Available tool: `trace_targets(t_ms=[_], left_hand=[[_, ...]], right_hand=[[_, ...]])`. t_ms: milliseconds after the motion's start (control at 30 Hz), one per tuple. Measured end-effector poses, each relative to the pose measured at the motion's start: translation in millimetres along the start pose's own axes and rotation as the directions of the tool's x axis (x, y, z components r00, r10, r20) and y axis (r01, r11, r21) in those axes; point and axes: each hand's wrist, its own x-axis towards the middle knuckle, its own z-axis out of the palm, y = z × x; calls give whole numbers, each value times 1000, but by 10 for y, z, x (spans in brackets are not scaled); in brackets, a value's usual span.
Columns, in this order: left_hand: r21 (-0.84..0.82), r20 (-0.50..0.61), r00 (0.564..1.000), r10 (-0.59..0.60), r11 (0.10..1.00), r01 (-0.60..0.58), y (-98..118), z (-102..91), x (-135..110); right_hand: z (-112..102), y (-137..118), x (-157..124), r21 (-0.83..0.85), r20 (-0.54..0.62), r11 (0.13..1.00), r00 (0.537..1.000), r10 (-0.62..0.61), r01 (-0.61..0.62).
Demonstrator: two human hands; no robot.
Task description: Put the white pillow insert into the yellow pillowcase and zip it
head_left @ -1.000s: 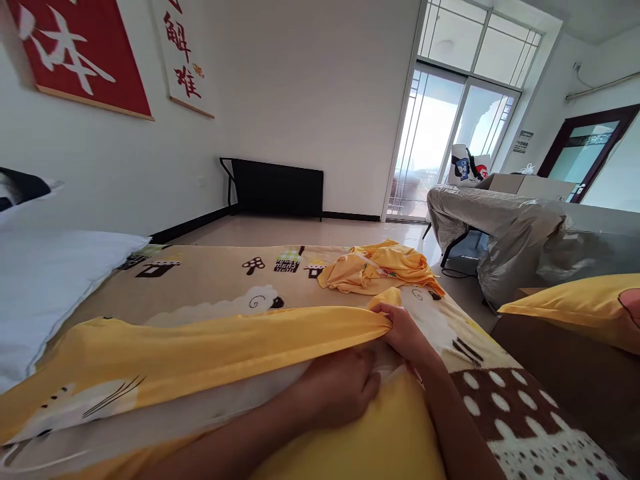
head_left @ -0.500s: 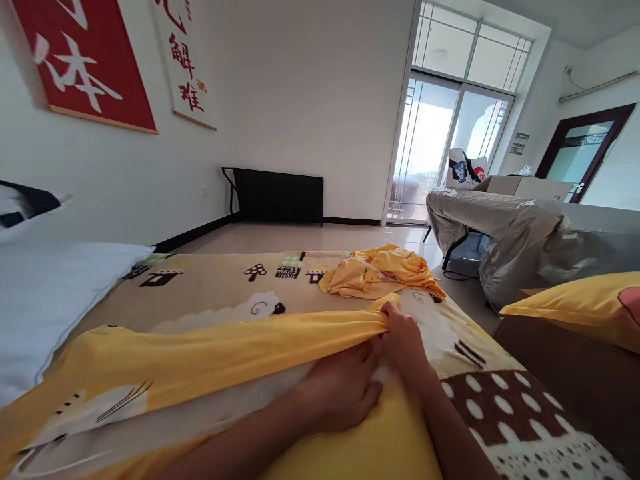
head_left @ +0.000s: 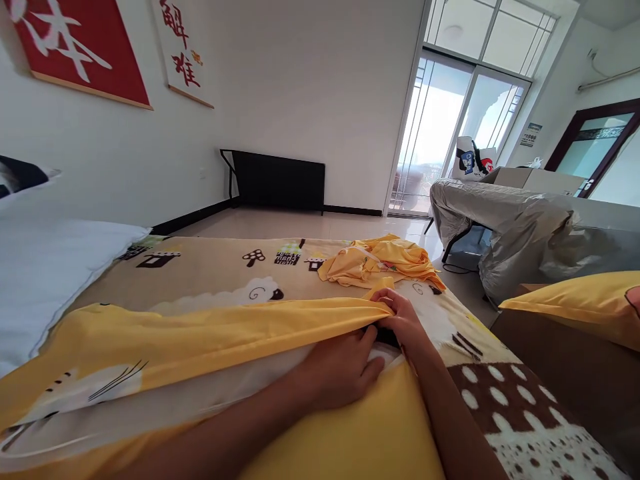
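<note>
A yellow pillowcase (head_left: 210, 337) lies across the patterned bed sheet (head_left: 210, 270) in front of me, with a white pillow (head_left: 210, 393) showing inside its open mouth. My right hand (head_left: 403, 320) pinches the upper edge of the pillowcase opening at its right corner and holds it up. My left hand (head_left: 343, 367) reaches into the opening, fingers pressed on the white pillow, closed around nothing that I can see.
A crumpled yellow cloth (head_left: 383, 260) lies farther up the bed. A white duvet (head_left: 45, 267) sits at the left. Another yellow pillow (head_left: 575, 303) rests on a brown stand at the right. Behind it is a grey covered table (head_left: 520, 223).
My right hand has lifted the pillowcase edge slightly, opening a dark gap at the corner. My left hand has slid a little farther toward that corner.
</note>
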Motion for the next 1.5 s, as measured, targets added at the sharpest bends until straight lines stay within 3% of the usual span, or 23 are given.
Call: trace_targets(t_ms=[133,400,567,633,733,833,900,1067,1267,1500], left_hand=[[-81,-67,997,-37,996,32,-8,36,12],[-124,-73,996,-59,991,49,-39,47,32],[-31,7,995,-104,994,104,-29,41,55],[-3,49,991,-121,993,122,-26,36,71],[-28,121,981,-150,988,154,-41,40,97],[-59,148,976,-159,984,169,-67,57,115],[-78,144,979,-143,985,155,-79,64,114],[-108,111,993,-41,993,53,-74,47,63],[-120,3,996,86,989,-85,-100,59,4],[-118,14,996,82,990,-80,-119,90,16]], right_hand=[[-19,-44,-32,16,-3,1000,1000,-24,24],[-13,-34,-25,-70,-56,996,997,-49,45],[-44,-5,-12,-284,-55,951,988,-146,125],[-54,-8,-18,-504,-69,852,977,-204,142],[-40,-35,-43,-814,-94,577,963,-253,72],[6,-74,-78,-948,-169,303,956,-238,-92],[40,-96,-95,-965,-207,206,955,-210,-164],[87,-101,-99,-952,-202,258,972,-120,-166],[72,-47,-73,-940,-167,324,973,-162,-107],[70,-26,-70,-964,-171,234,969,-177,-128]])
